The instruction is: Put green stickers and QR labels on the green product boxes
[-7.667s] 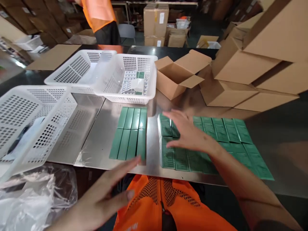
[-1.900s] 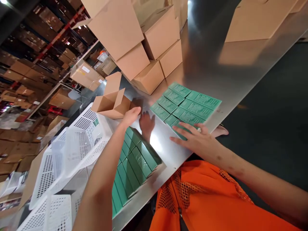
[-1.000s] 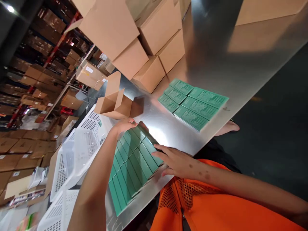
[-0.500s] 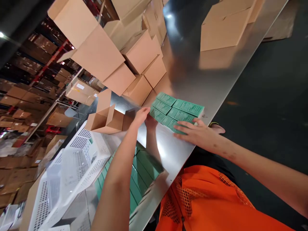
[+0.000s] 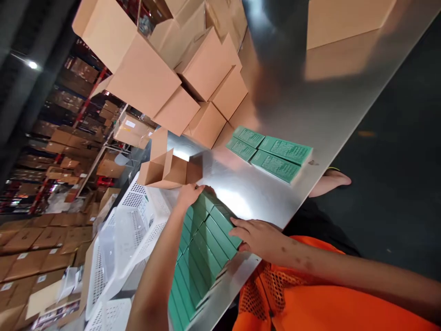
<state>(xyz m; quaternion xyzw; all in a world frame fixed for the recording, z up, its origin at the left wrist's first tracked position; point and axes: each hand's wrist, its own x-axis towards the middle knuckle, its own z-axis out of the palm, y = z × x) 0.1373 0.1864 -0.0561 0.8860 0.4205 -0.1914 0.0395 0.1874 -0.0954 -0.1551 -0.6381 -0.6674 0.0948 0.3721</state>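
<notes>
Large rows of small green boxes (image 5: 198, 248) lie packed together on the metal table in front of me. My left hand (image 5: 189, 195) presses its fingers on the far end of the row at the upper edge of this block. At the near end of that same row, my right hand (image 5: 257, 236) has its fingers curled against the box side. The row sits between both hands. Farther along, a smaller group of green boxes (image 5: 270, 151) lies in two rows, apart from my hands.
An open small carton (image 5: 165, 172) stands beyond my left hand. White perforated baskets (image 5: 129, 234) are at the left, alongside the green block. Stacked brown cartons (image 5: 203, 69) line the table's far side, and another carton (image 5: 344, 23) stands at its far end. The table edge (image 5: 361, 124) runs along the right.
Both hands have moved toward me from the smaller group to the large block. That group has lost its nearest row, and a row now lies between my hands at the block's edge.
</notes>
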